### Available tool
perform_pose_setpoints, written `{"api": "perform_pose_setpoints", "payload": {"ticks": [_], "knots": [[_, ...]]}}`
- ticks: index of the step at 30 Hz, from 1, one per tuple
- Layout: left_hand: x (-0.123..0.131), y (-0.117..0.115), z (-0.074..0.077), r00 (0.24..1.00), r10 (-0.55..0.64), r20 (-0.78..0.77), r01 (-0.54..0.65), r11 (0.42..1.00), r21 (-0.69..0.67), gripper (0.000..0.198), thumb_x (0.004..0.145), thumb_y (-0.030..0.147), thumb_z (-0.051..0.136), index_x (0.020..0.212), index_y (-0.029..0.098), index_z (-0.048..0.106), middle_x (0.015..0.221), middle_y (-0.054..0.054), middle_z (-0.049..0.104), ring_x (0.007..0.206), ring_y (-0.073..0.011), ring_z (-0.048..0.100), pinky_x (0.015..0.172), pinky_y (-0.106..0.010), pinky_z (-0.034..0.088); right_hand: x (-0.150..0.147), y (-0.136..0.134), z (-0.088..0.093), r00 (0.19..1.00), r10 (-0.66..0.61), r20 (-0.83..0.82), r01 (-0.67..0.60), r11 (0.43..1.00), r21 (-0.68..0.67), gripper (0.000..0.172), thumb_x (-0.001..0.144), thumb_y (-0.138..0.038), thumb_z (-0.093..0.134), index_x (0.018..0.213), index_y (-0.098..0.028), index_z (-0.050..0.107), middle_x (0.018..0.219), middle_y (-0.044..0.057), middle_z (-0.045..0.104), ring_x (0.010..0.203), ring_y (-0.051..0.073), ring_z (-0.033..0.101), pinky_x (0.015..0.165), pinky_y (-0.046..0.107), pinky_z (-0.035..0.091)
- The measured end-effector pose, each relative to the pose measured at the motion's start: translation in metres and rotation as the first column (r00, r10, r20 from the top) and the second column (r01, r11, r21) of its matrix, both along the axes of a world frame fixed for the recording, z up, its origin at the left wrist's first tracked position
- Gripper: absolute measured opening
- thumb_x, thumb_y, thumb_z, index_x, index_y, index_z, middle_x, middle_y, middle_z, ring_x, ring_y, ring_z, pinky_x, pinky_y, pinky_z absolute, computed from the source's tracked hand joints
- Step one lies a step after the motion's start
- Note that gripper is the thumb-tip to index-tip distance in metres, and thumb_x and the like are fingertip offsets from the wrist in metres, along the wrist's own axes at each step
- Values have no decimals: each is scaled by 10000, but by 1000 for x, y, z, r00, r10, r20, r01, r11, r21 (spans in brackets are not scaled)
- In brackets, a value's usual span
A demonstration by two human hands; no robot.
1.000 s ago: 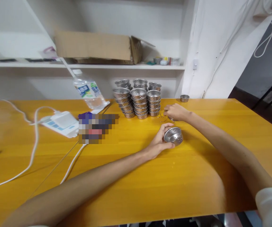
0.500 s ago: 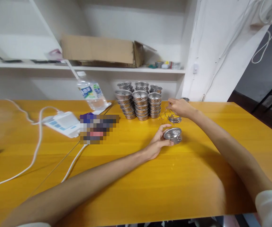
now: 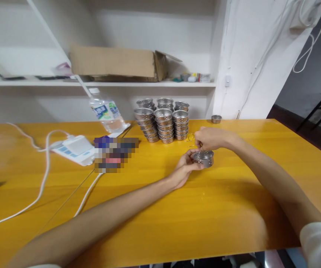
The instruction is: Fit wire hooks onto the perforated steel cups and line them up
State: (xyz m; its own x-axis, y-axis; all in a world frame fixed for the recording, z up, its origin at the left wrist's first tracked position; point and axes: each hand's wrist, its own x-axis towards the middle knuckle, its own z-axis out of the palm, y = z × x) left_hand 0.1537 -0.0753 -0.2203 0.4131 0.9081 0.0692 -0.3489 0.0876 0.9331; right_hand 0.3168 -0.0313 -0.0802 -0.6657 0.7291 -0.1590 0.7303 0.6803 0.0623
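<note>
Grips a round, shiny, perforated silvery metal cup [image 3: 206, 162] in the curled left hand [image 3: 182, 170] over a smooth yellow wooden table [image 3: 219, 212], to the near right of tapered metal-cup stacks [image 3: 164, 128], and bunches the right hand [image 3: 211, 138] at the cup's rim, with any pinch too hidden to tell.

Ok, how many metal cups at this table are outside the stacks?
2: one cup in the left hand, another cup farther back, right of the stacks. Others may be hidden behind them.
</note>
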Motion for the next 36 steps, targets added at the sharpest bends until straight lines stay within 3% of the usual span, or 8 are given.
{"api": "perform_pose_setpoints", "payload": {"ticks": [7, 13, 20, 25, 32, 36], "knots": [[0, 1, -2, 1000, 0, -15, 0, 1000, 8, 660, 582, 236, 981, 1152, 213, 650, 1136, -67, 745, 1122, -276, 669, 1021, -414, 474, -2, 1, -1, 1000, 21, 0, -21, 999, 32, 155, 894, -112, 703, 863, -125, 854, 788, 102, 770, 799, 197, 621, 669, 284, 365], [1, 1, -2, 1000, -3, 9, 3, 1000, -8, 656, 583, 220, 985, 1157, 209, 667, 1157, -77, 766, 1159, -289, 678, 1109, -466, 449, 0, 2, 0, 1000, 20, -10, -20, 1000, 3, 128, 876, -89, 732, 847, -127, 851, 814, 101, 786, 834, 203, 624, 661, 277, 359], [1, 3, -3, 999, 11, 43, -10, 1000, -20, 602, 582, 187, 951, 1111, 198, 665, 1107, -56, 757, 1117, -261, 673, 1102, -433, 436, -7, -3, -4, 1000, 9, 14, -10, 1000, 27, 134, 933, -96, 721, 891, -116, 847, 804, 121, 755, 918, 228, 648, 660, 272, 362], [2, 6, -6, 999, 3, 42, -2, 1000, -22, 622, 585, 173, 935, 1139, 211, 656, 1116, -51, 755, 1125, -272, 669, 1101, -445, 429, -7, 0, -7, 1000, 5, -7, -4, 998, 55, 122, 964, -143, 726, 916, -104, 831, 814, 121, 736, 872, 214, 635, 663, 275, 349], [2, 1, -1, 997, 1, 81, -1, 1000, -6, 681, 612, 156, 905, 1188, 257, 556, 1082, -11, 744, 1082, -237, 661, 1016, -373, 432, -10, 1, -9, 997, 17, -70, -12, 997, 72, 100, 963, -96, 701, 975, -139, 792, 946, 101, 779, 928, 197, 663, 690, 253, 361], [2, -2, 2, 996, -31, 80, 27, 998, 51, 609, 622, 160, 913, 1076, 253, 519, 1042, 4, 737, 1001, -210, 652, 915, -320, 416, -9, 4, -8, 995, 1, -96, 2, 1000, 27, 88, 910, -73, 703, 887, -141, 754, 908, 95, 784, 879, 194, 684, 683, 253, 382]]}}
